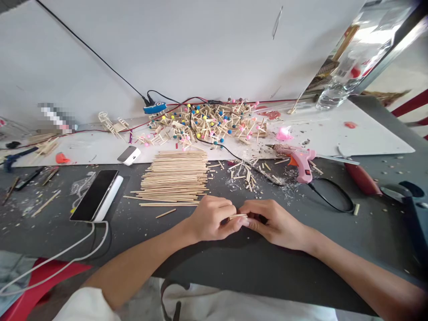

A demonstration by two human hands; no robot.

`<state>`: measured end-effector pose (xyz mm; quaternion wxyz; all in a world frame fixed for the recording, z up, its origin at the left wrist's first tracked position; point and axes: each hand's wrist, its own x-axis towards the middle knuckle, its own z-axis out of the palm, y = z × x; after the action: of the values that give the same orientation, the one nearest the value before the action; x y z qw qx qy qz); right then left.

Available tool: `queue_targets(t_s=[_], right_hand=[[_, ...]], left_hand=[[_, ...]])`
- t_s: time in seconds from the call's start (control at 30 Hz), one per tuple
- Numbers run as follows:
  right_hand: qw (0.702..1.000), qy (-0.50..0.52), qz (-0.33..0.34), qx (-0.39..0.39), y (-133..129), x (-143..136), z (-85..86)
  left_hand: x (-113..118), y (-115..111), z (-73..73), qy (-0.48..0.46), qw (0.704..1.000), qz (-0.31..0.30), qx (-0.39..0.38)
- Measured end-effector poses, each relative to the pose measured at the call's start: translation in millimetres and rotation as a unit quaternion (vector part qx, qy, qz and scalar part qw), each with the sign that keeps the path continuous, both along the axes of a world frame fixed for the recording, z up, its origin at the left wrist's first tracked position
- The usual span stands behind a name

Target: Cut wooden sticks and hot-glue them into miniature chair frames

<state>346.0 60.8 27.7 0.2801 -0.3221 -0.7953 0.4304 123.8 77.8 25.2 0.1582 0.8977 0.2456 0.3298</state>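
My two hands meet just above the front of the dark grey table. The fingers of my left hand (pixel 213 219) are curled and pinch short wooden sticks (pixel 238 216). My right hand (pixel 276 224) grips their other end between thumb and fingers; how many sticks there are is partly hidden. Behind my left hand lies a stack of long thin wooden sticks (pixel 177 174), laid side by side, with one short piece (pixel 166 213) in front of it. Cut stick pieces (pixel 249 176) and shavings are scattered behind my right hand.
A pink glue gun (pixel 303 161) lies back right, its cable looping forward. Along the white board (pixel 374 133) sits a heap of small stick models (pixel 214 125) with coloured balls. A phone (pixel 96 191) with white cables lies left; a plastic bottle (pixel 354 67) stands far right.
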Motion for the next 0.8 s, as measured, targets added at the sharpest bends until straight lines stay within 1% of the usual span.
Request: queue_targets(t_s=[0.13,0.27,0.37,0.47,0.57,0.63,0.8], right_hand=[[0.999,0.021,0.022,-0.040,-1.6,-0.6,1.0],[0.995,0.064,0.020,-0.070,-3.2,-0.7,2.5],[0.996,0.072,0.019,-0.058,-4.1,0.2,3.3],[0.998,0.050,0.037,-0.028,-4.6,1.0,3.5],[0.998,0.037,0.059,-0.010,-4.9,1.2,2.7],[0.997,0.039,0.066,-0.010,-5.3,1.1,1.4],[0.997,0.049,0.048,-0.024,-7.1,0.8,-1.9]], left_hand=[[0.5,-0.5,0.1,-0.044,0.998,-0.025,-0.022],[1.2,-1.0,1.8,-0.063,0.996,-0.042,-0.037],[1.0,-0.5,2.8,-0.063,0.994,-0.068,-0.054],[1.1,-0.4,4.4,-0.072,0.992,-0.091,-0.059],[1.7,-0.8,5.6,-0.075,0.991,-0.090,-0.060],[2.0,-1.3,5.7,-0.062,0.993,-0.083,-0.060],[1.3,-1.4,3.3,-0.041,0.996,-0.065,-0.055]])
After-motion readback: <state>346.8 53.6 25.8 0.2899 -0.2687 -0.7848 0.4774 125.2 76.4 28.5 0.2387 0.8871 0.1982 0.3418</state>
